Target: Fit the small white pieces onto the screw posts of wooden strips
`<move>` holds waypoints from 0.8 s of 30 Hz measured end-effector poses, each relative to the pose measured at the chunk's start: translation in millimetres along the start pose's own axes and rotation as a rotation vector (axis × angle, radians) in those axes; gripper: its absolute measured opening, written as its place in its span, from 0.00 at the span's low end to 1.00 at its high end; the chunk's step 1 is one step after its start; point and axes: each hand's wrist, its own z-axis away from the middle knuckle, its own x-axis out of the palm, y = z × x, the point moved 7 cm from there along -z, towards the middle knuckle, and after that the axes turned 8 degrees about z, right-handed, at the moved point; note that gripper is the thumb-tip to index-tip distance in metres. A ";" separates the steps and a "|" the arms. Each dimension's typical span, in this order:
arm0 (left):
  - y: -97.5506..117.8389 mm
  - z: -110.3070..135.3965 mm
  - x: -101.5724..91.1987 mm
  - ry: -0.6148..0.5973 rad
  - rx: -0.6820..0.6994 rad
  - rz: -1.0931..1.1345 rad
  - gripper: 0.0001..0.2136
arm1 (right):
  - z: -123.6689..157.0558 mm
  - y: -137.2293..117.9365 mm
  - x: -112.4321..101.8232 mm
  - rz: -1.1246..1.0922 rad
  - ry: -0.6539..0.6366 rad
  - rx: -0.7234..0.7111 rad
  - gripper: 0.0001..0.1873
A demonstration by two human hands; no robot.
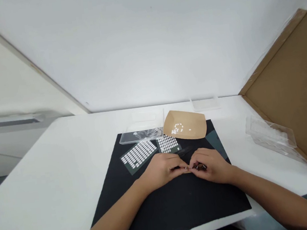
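Over the black mat, my left hand [163, 168] and my right hand [214, 164] meet fingertip to fingertip. Both are closed in a pinch around something small, too tiny to name. A bit of brown shows under the fingertips. Inside the curl of my right hand is a dark, shiny object, mostly hidden by the fingers. Beyond my left hand lie a dark sheet covered in rows of white ovals [138, 156] and a smaller similar sheet [168, 144]. A brown paper tray [196, 125] behind the hands holds several loose white ovals [177, 128].
The black mat [181, 211] covers the table's front middle. A clear plastic tray [140, 125] with thin clear pieces stands behind the sheets. Clear plastic boxes [270, 135] lie at right, near a cardboard panel [295, 95]. A dark green sheet [216, 143] lies beyond my right hand.
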 end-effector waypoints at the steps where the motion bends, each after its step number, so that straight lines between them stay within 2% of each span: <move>1: 0.2 -0.1 0.2 -0.002 0.002 -0.009 0.07 | 0.0 0.0 0.1 0.005 -0.003 0.001 0.05; 8: -3.2 2.2 2.0 -0.004 -0.035 -0.011 0.07 | 0.8 3.9 1.1 -0.027 -0.041 0.068 0.12; 24: -2.9 0.1 0.5 -0.057 -0.028 0.004 0.08 | 0.4 8.1 -0.5 -0.097 -0.078 0.080 0.10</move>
